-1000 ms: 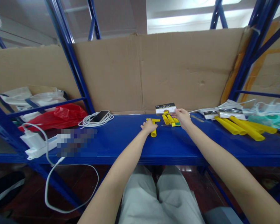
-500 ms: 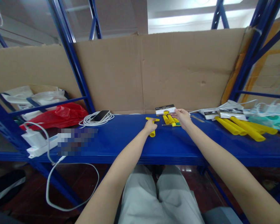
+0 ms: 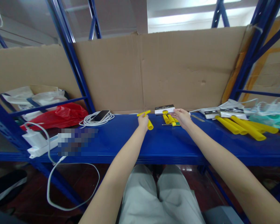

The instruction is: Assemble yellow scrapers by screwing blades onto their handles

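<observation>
My left hand (image 3: 143,122) is closed around a yellow T-shaped piece (image 3: 150,125), a round tube with a narrow crossbar, held tilted just above the blue shelf. My right hand (image 3: 183,118) has its fingertips closed on the right end of a black-and-white box (image 3: 164,109) by the cardboard. Against the front of that box are short yellow tubes (image 3: 166,119). A screwdriver with a yellow-green handle (image 3: 176,123) lies before them, close to my right hand.
To the right, several long yellow tubes (image 3: 248,127) rest against more black-and-white boxes (image 3: 212,114). A phone (image 3: 100,116) sits on a coiled white cable (image 3: 85,120) at left, near a red bag (image 3: 60,115) and a white power strip (image 3: 40,151). Cardboard (image 3: 112,74) stands behind.
My left hand has moved left and slightly away from me, tilting the yellow T-shaped piece. The right hand stays at the box's right end.
</observation>
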`<state>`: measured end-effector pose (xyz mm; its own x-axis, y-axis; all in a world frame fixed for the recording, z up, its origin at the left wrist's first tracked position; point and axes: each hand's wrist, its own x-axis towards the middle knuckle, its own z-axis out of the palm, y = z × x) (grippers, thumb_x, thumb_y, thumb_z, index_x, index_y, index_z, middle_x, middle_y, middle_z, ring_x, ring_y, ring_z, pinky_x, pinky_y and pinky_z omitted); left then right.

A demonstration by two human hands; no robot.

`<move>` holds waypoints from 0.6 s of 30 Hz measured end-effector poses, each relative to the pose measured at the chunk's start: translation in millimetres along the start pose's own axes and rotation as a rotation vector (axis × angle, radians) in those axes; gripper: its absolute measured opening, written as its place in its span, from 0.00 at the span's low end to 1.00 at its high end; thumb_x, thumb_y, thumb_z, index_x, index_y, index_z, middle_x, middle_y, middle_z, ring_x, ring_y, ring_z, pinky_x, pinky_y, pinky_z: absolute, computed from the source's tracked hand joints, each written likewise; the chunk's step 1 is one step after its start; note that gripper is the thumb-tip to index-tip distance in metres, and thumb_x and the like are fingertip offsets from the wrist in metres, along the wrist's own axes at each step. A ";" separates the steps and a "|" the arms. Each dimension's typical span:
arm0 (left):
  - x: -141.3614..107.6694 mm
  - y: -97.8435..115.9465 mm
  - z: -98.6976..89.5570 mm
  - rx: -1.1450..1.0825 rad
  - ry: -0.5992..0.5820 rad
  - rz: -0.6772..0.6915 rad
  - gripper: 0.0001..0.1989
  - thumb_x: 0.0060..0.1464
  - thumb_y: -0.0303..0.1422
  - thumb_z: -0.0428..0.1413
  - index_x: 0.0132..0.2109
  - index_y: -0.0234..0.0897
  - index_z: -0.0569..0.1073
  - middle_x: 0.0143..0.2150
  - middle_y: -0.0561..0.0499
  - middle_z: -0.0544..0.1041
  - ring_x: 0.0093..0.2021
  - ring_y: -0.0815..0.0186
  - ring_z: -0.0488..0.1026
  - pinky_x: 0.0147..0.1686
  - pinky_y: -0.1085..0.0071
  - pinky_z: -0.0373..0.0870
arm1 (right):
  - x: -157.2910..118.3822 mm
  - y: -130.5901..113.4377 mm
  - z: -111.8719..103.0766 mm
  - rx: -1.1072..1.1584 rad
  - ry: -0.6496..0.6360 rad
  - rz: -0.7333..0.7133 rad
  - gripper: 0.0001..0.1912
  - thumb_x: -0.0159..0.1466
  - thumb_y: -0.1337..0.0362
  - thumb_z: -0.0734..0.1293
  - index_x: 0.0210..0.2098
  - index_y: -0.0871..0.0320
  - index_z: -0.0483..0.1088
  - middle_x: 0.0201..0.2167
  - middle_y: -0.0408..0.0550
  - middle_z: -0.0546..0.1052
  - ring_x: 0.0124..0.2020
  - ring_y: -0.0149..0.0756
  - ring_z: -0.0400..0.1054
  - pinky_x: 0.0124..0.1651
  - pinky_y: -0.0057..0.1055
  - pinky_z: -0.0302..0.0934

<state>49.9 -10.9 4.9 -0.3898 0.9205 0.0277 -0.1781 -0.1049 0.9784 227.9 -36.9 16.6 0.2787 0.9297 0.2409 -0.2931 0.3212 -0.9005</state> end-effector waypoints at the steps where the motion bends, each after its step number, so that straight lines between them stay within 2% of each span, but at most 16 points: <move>1: 0.6 0.4 -0.5 -0.023 0.020 0.005 0.20 0.52 0.19 0.50 0.52 0.30 0.72 0.44 0.41 0.76 0.41 0.63 0.75 0.42 0.68 0.70 | 0.4 0.3 -0.2 0.003 -0.019 0.002 0.13 0.61 0.76 0.64 0.22 0.59 0.64 0.19 0.42 0.73 0.23 0.25 0.72 0.34 0.22 0.68; 5: 3.3 2.2 -3.4 -0.108 0.073 -0.015 0.21 0.49 0.15 0.49 0.49 0.31 0.73 0.47 0.42 0.75 0.47 0.61 0.73 0.47 0.67 0.68 | 1.7 2.6 0.1 -0.016 -0.103 0.018 0.10 0.58 0.76 0.66 0.22 0.60 0.67 0.20 0.43 0.74 0.25 0.26 0.72 0.39 0.23 0.68; 10: 15.7 2.4 -9.2 -0.241 0.125 -0.063 0.25 0.48 0.14 0.51 0.53 0.35 0.69 0.50 0.45 0.73 0.48 0.64 0.73 0.47 0.70 0.69 | 1.4 5.6 0.4 -0.043 -0.163 0.024 0.10 0.59 0.76 0.66 0.23 0.60 0.68 0.22 0.44 0.76 0.26 0.25 0.72 0.42 0.24 0.67; 13: 26.1 2.0 -12.9 -0.323 0.162 -0.077 0.24 0.48 0.14 0.53 0.52 0.36 0.69 0.46 0.47 0.74 0.44 0.67 0.74 0.43 0.73 0.70 | 2.6 6.4 -1.4 -0.046 -0.162 0.016 0.10 0.59 0.75 0.66 0.23 0.59 0.67 0.21 0.43 0.75 0.25 0.26 0.72 0.42 0.27 0.69; 18: 40.0 1.6 -18.9 -0.383 0.232 -0.071 0.14 0.49 0.19 0.58 0.43 0.36 0.72 0.35 0.53 0.73 0.36 0.72 0.74 0.40 0.75 0.71 | 2.9 5.0 -3.4 -0.056 -0.165 0.007 0.10 0.60 0.73 0.66 0.23 0.58 0.66 0.21 0.42 0.75 0.25 0.26 0.72 0.42 0.28 0.69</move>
<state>16.9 18.7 3.7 -0.5490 0.8262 -0.1263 -0.5164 -0.2164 0.8285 230.3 -33.2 11.5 0.1216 0.9503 0.2867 -0.2422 0.3085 -0.9199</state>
